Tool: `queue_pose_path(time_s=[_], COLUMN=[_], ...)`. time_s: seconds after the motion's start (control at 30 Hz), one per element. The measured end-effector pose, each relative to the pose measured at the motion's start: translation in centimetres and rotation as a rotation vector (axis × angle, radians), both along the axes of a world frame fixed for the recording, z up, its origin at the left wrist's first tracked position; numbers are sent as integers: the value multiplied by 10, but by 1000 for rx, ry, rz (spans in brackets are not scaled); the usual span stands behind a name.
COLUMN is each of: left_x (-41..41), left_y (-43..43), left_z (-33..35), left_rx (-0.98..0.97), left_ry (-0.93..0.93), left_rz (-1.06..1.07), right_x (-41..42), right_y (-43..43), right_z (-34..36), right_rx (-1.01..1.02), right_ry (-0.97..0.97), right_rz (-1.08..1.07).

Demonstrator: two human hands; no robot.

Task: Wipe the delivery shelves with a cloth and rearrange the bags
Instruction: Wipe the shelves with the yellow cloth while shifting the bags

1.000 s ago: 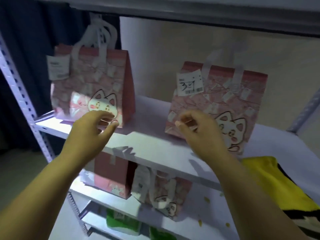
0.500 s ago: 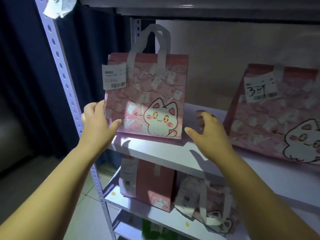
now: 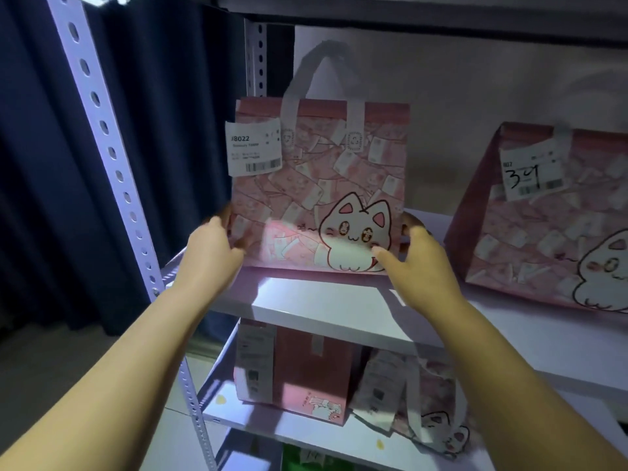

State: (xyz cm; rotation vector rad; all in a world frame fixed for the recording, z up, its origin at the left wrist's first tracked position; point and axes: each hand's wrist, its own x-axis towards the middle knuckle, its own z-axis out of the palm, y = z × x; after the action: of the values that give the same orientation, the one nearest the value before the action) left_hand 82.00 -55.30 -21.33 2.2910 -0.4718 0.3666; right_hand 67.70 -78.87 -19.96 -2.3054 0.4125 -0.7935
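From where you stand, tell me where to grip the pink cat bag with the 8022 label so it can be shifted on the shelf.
Grip the pink cat bag low on its two narrow side panels, coming in from the front, one hand per side. It stands upright, tall and flat-faced, so squeezing both sides near the base should keep it from tipping. The left hand and right hand already sit there. Its handles look floppy, likely giving less control.

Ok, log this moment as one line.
stage: rearranging | left hand: gripping pink cat bag | right hand: gripping its other side | bag: on shelf
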Motion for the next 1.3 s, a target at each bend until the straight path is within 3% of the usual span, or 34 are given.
queue_pose_path(time_s=[0.13, 0.37, 0.6, 0.9, 1.3], left_x=[1, 8, -2, -53, -145], left_y=[-24, -53, -44, -55, -155], left_z=[4, 5, -4, 10, -1], left_rx=[40, -13, -46, -121, -52], left_ry=[-96, 60, -32, -197, -125], left_rz=[-108, -217, -138, -315, -583], right_x=[-1, 4, -6, -75, -183], right_y=[-22, -45, -40, -43, -119], right_z=[-1, -4, 2, 13, -10], right_rx=[27, 51, 42, 56, 58], right_ry=[2, 34, -22, -136, -103], right_rz=[-66, -124, -174, -104, -263])
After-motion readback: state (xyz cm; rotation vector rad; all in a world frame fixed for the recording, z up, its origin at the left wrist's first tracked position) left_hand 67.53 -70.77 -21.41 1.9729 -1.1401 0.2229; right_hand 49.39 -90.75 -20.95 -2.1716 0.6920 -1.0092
